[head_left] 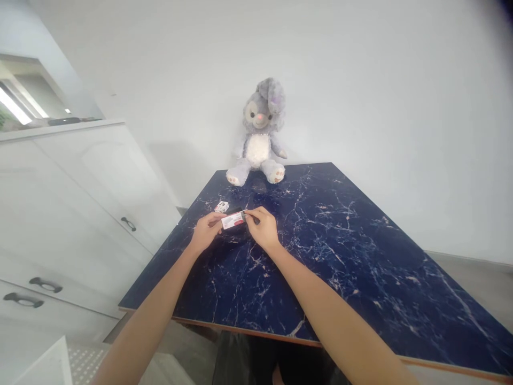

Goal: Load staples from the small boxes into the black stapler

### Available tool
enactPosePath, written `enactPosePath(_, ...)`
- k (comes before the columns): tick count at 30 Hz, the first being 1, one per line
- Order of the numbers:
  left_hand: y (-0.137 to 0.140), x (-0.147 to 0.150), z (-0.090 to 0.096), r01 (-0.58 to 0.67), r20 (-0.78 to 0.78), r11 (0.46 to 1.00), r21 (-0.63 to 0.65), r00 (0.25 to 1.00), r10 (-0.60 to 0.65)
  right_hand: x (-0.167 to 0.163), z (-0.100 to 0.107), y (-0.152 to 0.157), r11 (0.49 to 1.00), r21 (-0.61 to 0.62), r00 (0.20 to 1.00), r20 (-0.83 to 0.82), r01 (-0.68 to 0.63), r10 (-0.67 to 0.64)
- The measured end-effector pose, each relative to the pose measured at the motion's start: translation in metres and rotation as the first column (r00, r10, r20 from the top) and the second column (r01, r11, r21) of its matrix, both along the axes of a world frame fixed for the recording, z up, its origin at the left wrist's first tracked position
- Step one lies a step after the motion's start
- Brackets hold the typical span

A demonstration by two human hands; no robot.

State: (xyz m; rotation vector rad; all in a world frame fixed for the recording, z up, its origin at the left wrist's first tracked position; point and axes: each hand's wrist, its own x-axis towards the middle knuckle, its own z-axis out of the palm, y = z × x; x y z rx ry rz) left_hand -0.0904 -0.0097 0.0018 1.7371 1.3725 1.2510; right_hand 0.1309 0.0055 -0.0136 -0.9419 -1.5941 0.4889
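Observation:
Both hands are over the far left part of the table, with a small white-and-red printed box (233, 220) held level between them. My left hand (206, 233) pinches its left end between thumb and fingers. At the right end, my right hand (262, 226) is closed with the fingertips together on the box's edge, where a small dark bit shows. Just beyond the left fingers lies another small white printed piece (222, 207). Something dark sits partly hidden behind the held box, and I cannot make out what it is.
A grey plush rabbit (258, 149) sits at the far edge of the dark blue marbled table (340, 267), against the white wall. To the left stands a white cabinet (80, 214) with dark handles. The table's near edge runs below my forearms.

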Motion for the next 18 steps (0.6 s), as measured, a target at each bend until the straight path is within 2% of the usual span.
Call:
enactPosePath(5, 0.0021, 0.0018, -0.0053, 0.06, 0.079, 0.995, -0.083, 0.995, -0.053, -0.0009, -0.0018, 0.006, 0.995, -0.099, 0.995, -0.097, 0.027, -0.037)
enactPosePath(9, 0.0034, 0.0043, -0.0079, 0.067, 0.19, 0.991, -0.114, 0.981, -0.044, -0.0008, 0.0006, 0.0047, 0.994, -0.089, 0.994, -0.089, -0.067, 0.059)
enactPosePath(14, 0.0036, 0.0049, -0.0065, 0.078, 0.33, 0.984, -0.158, 0.944, -0.022, -0.0054, 0.0027, 0.0, 0.972, -0.192, 0.964, -0.254, -0.132, 0.081)
enactPosePath(18, 0.0015, 0.0045, -0.004, 0.126, 0.403, 0.975, -0.181, 0.914, -0.043, -0.0076, -0.0006, 0.002, 0.955, -0.209, 0.942, -0.304, -0.212, 0.142)
